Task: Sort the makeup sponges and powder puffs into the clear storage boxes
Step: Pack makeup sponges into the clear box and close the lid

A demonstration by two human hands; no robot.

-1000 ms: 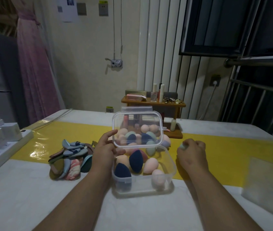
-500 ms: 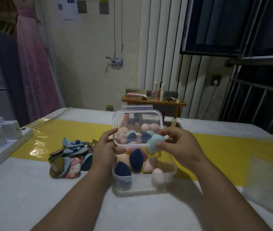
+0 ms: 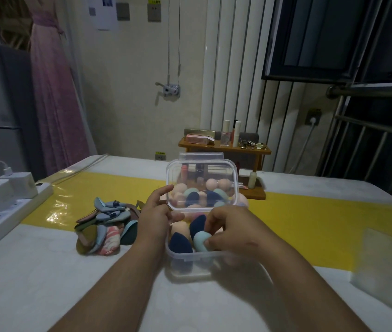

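A clear storage box (image 3: pixel 185 264) stands on the table before me, holding several egg-shaped makeup sponges in navy, peach and pink. Its hinged clear lid (image 3: pixel 202 168) stands upright. My left hand (image 3: pixel 156 216) holds the lid's lower left corner between thumb and fingers. My right hand (image 3: pixel 235 228) reaches into the box and pinches a light blue sponge (image 3: pixel 199 240) just above the front row. More sponges lie behind the box, seen through the lid. A pile of flat powder puffs (image 3: pixel 106 226) lies to the left of the box.
A white power strip with chargers (image 3: pixel 3 202) runs along the table's left edge. A small wooden shelf (image 3: pixel 223 149) with cosmetics stands behind the box. Another clear box or lid (image 3: pixel 386 264) lies blurred at the right. A yellow strip (image 3: pixel 310 216) crosses the table.
My right hand picked up the light blue sponge at the right of the box, carried it over the box and lowered it inside. My left hand kept hold of the lid.
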